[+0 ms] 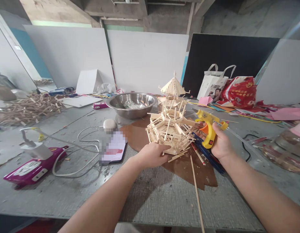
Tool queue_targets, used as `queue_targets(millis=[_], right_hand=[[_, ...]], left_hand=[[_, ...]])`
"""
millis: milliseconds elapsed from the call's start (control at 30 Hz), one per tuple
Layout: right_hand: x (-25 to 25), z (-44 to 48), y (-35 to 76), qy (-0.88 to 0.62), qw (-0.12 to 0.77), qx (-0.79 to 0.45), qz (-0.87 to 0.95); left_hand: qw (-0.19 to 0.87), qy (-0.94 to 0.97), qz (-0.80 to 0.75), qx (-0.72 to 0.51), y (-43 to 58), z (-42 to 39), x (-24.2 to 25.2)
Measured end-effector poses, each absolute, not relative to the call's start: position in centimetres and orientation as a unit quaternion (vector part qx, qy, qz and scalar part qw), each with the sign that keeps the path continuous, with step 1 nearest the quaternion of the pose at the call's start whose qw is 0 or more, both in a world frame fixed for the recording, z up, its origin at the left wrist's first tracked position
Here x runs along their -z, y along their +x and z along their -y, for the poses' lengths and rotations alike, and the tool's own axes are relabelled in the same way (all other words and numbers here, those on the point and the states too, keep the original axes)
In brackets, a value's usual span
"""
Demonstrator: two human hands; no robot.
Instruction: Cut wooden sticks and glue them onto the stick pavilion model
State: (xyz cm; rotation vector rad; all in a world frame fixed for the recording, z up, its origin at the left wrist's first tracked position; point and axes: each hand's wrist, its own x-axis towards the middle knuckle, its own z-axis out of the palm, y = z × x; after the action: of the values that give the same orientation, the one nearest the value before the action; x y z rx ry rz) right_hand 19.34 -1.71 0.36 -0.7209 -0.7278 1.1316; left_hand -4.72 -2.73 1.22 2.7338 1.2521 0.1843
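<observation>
In the head view, a wooden stick model (168, 129) of many thin sticks stands on a brown board (135, 132). My left hand (153, 155) is closed on its lower front edge. Behind it rises a pagoda-like stick tower (173, 87) with a pointed roof. My right hand (221, 144) grips a yellow hot glue gun (209, 127), its nozzle pointing up and to the left, beside the model. Below that hand lies a dark blue tool (208, 155), partly hidden. One long thin stick (196, 191) reaches over the table's front edge.
A steel basin (132, 105) stands behind the model. To the left are a phone (114, 147), white cables and a purple power strip (34, 166). A stick pile (28, 108) lies far left. Bags (239, 92) stand back right; a glass jar (286, 150) sits at right.
</observation>
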Motion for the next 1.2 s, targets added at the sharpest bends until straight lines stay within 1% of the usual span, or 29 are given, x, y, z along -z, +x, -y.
queue_targets(millis=[133,267,733,1033,1200], right_hand=[[-0.3,1.7,19.4,-0.324,0.719,-0.514,0.338],[-0.3,1.7,19.5,-0.325,0.714,-0.517,0.343],[0.0,1.8,19.5,-0.32,0.696,-0.527,0.369],[-0.1,1.9,19.3,-0.323,0.695,-0.523,0.373],[-0.2,1.9,19.2,-0.32,0.697,-0.524,0.372]], left_hand=[[0.05,0.871,-0.486,-0.045,-5.0,2.3,-1.0],[0.048,0.853,-0.517,-0.044,-5.2,2.0,-1.2],[0.025,0.829,-0.554,-0.064,-5.6,1.3,-0.6],[0.035,0.828,-0.556,-0.071,-5.7,2.0,-2.4],[0.05,0.819,-0.555,-0.138,-6.2,2.2,-3.4]])
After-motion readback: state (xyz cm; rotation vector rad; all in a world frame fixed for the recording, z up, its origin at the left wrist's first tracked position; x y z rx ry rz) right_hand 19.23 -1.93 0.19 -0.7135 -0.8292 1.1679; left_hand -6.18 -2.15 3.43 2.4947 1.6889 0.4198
